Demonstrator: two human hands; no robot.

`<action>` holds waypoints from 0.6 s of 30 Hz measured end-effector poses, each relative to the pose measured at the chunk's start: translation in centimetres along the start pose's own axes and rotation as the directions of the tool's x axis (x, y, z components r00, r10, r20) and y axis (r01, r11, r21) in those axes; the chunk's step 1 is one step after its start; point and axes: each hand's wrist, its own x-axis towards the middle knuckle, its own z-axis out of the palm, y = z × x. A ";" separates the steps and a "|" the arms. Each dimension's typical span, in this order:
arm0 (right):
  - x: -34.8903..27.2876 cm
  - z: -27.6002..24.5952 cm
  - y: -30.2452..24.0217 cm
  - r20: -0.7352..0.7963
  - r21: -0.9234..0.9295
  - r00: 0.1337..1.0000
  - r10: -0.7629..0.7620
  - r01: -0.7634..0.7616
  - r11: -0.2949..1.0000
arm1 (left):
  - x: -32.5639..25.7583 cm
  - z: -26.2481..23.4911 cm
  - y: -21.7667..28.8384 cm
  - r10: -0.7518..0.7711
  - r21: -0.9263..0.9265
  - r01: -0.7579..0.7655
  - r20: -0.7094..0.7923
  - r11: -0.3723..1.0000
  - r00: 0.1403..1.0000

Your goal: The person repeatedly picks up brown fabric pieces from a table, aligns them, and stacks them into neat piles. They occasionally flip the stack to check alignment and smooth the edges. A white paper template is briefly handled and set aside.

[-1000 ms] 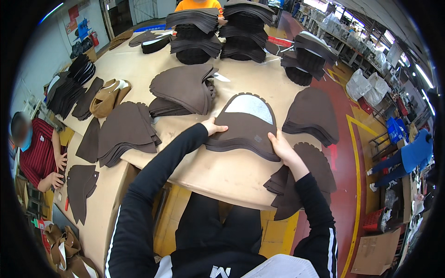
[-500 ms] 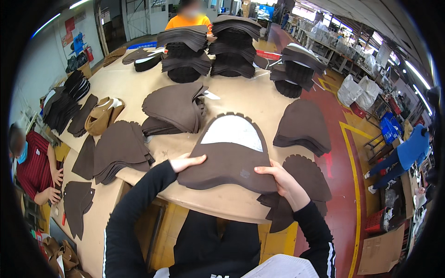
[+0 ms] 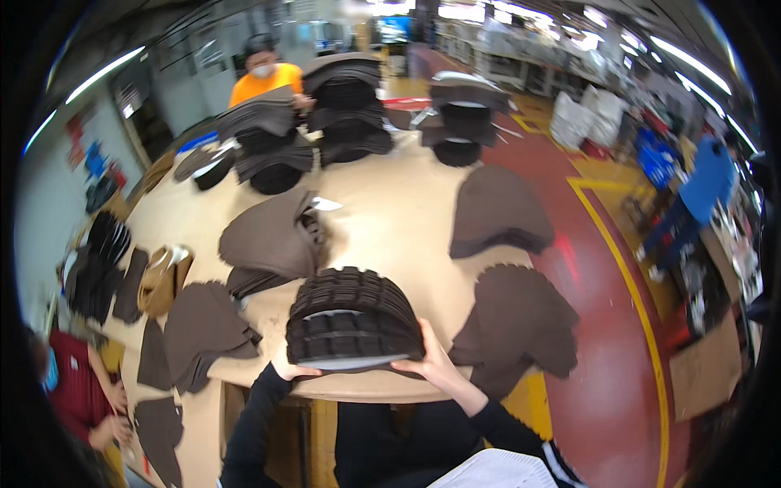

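Note:
Between my two hands is a stack of dark brown cut pieces [image 3: 354,313], tipped so that its curved, notched edges face up. A pale sheet shows within the layers and another along the bottom. My left hand [image 3: 293,366] grips the lower left corner, thumb along the near side. At the lower right corner my right hand [image 3: 431,362] grips it the same way. The stack is at the near edge of the tan table [image 3: 382,215]; whether it rests there I cannot tell. Just behind it to the left lies a brown stack with a white slip [image 3: 272,236].
Brown piles lie left [image 3: 207,325], right [image 3: 517,321] and farther right [image 3: 496,211]. Tall stacks [image 3: 350,106] stand at the back, before a person in orange [image 3: 272,81]. A person in maroon [image 3: 77,374] works at left; one in blue [image 3: 704,183] stands far right.
The held stack has tipped from showing its flat top face and white sheet to showing its notched edges. Both hands have come lower and nearer; the whole view has shifted.

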 end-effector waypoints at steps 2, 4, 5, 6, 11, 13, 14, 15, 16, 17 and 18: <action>-0.1 0.3 0.1 -0.046 -0.031 0.999 -0.010 0.009 0.999 | -0.1 -0.2 -0.2 -0.147 -0.076 0.149 0.034 0.986 0.989; -0.1 -0.2 -0.9 -0.039 0.111 0.996 -0.077 0.081 0.991 | 0.0 -0.1 1.0 -0.089 -0.114 0.081 -0.069 0.990 0.994; 0.1 -0.8 -1.7 -0.004 0.088 0.993 -0.115 0.115 0.989 | 0.0 0.2 2.0 -0.105 -0.150 0.099 -0.032 0.984 0.994; 0.2 -1.3 -2.4 -0.029 -0.095 0.999 -0.037 0.035 0.995 | 0.3 0.6 3.0 -0.067 -0.090 0.062 -0.059 0.994 0.996; 1.6 -4.1 -4.0 0.002 -0.291 0.927 0.374 -0.357 0.887 | 1.9 2.8 6.6 -0.594 -0.450 0.568 0.097 0.689 0.798; 1.6 -5.0 -4.2 0.223 0.023 0.777 0.589 -0.608 0.793 | 2.9 3.2 6.4 -0.776 -0.439 0.764 0.202 0.473 0.597; 1.1 -4.9 -4.4 0.082 -0.141 0.839 0.538 -0.524 0.840 | 3.0 3.3 6.2 -0.742 -0.438 0.740 0.211 0.510 0.636; 0.7 -6.0 -4.9 0.275 -0.172 0.871 0.407 -0.372 0.912 | 3.1 3.2 5.8 -0.715 -0.437 0.710 0.192 0.552 0.673; -0.7 -6.4 -5.4 0.153 -0.297 0.920 0.360 -0.304 0.905 | 3.1 3.1 5.4 -0.672 -0.395 0.683 0.191 0.615 0.716; -2.8 -6.7 -6.0 0.005 -0.451 0.930 0.369 -0.327 0.830 | 2.9 2.9 4.9 -0.656 -0.345 0.665 0.163 0.662 0.737; -5.2 -8.2 -7.0 0.090 -0.405 0.927 0.365 -0.301 0.863 | 2.6 2.7 4.6 -0.638 -0.283 0.660 0.177 0.696 0.749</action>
